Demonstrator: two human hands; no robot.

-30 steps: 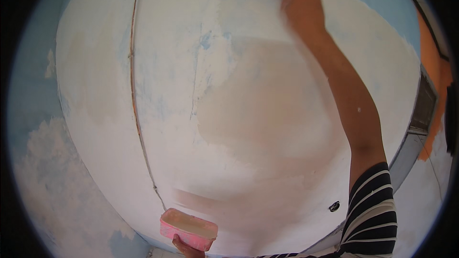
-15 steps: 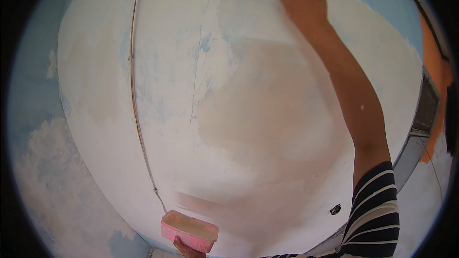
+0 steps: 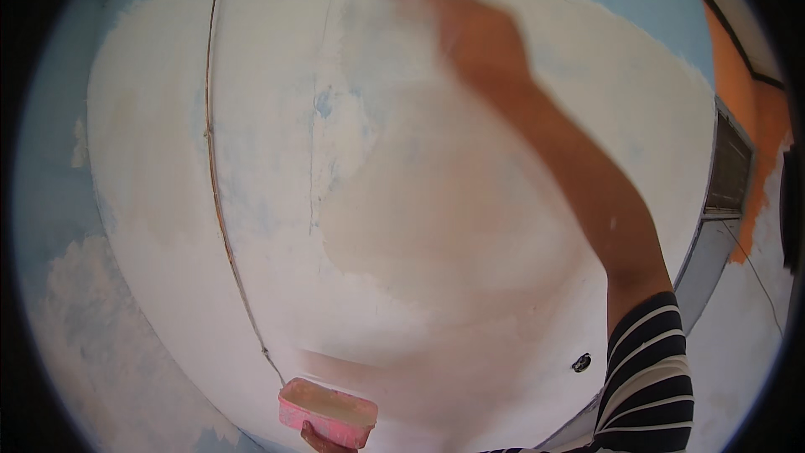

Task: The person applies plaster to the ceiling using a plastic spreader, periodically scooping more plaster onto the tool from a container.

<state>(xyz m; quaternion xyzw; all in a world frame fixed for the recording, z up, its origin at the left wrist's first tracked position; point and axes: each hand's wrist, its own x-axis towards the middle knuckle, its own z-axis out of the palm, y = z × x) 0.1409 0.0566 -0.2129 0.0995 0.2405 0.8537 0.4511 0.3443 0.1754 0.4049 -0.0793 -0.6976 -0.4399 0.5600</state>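
My left hand (image 3: 323, 439) grips a pink rectangular tub (image 3: 327, 426) from below at the lower edge, its thumb against the near side. Pale, creamy paste (image 3: 331, 403) lies inside the tub. High up, my right hand (image 3: 482, 33) is raised before the wall (image 3: 470, 193), with the bare arm stretched up from a striped sleeve. Motion smears its fingers, so whether they hold anything does not show. The wall carries pale, patchy coating over light blue paint, with a darker beige, damp-looking patch below my right hand.
A thin pipe or cable (image 3: 215, 193) runs down the wall at the left. A dark round fitting (image 3: 581, 362) sits low at the right. Beyond it are a framed opening (image 3: 729, 164) and an orange wall section (image 3: 767, 126). Another patchy blue wall (image 3: 59, 201) stands on the left.
My right hand has swept left across the upper wall. The view has tilted slightly up and right, showing more blue paint along the top. The tub stays in my left hand.
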